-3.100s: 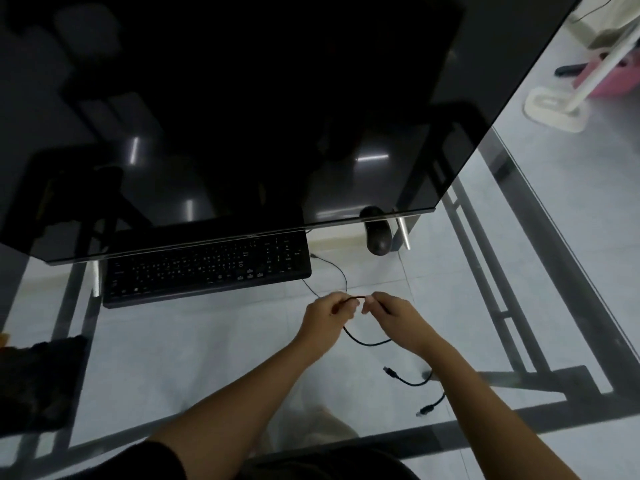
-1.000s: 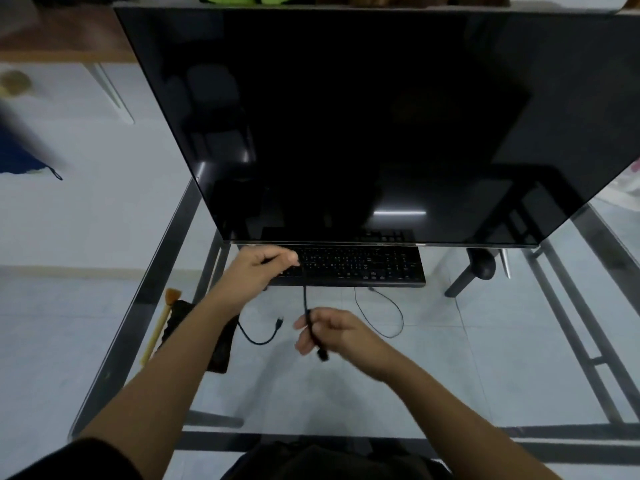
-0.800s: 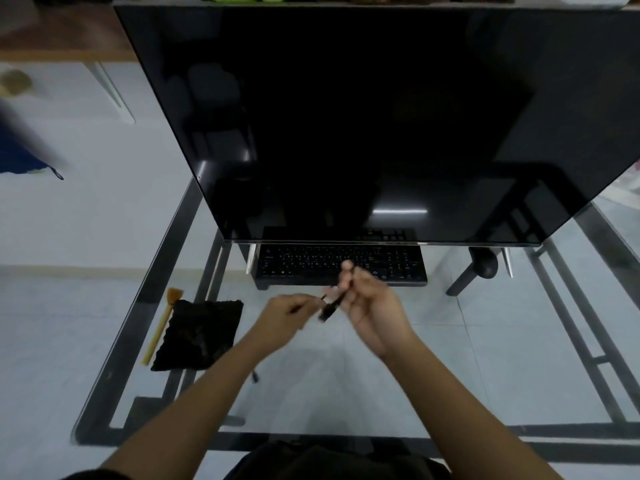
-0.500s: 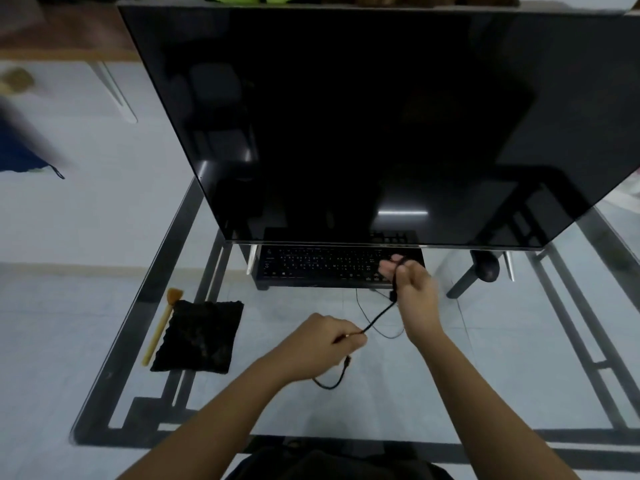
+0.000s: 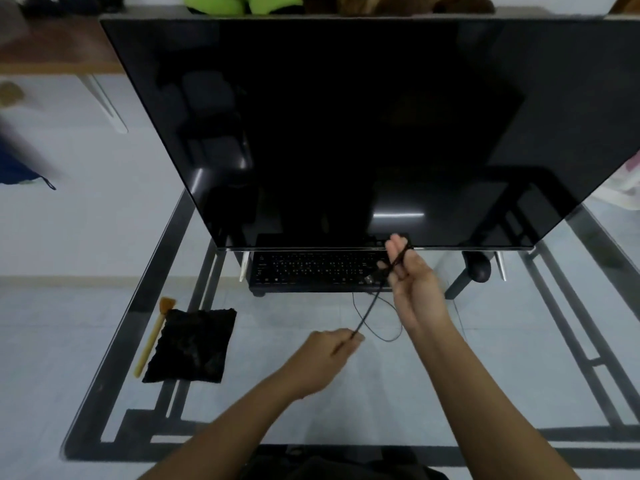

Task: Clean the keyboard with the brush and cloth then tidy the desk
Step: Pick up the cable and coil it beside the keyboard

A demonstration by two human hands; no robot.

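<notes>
**Both hands hold the black cable in front of the keyboard**

Head view: the left hand point(image 5: 325, 355) hovers low over the glass table point(image 5: 104, 375), its grip closed in a pinch on a thin black cable point(image 5: 369, 311). The cable runs taut, up and to the right, to the right hand point(image 5: 412, 285). That hand is raised in front of the keyboard's right end, and the cable is looped round its upright fingers point(image 5: 398, 245), so its grip holds the cable too. A plug point(image 5: 370, 279) hangs just left of the right hand. A slack loop of the cable lies on the glass between the hands.

The black keyboard point(image 5: 311, 271) sits under the lower edge of a large dark monitor point(image 5: 346, 133), with a black mouse point(image 5: 479, 270) to its right. Well apart, at the table's left edge, the dark cloth point(image 5: 192, 344) lies flat. The wooden-handled brush point(image 5: 152, 337) lies along the cloth's left side, bristles pointing away from the person.
</notes>
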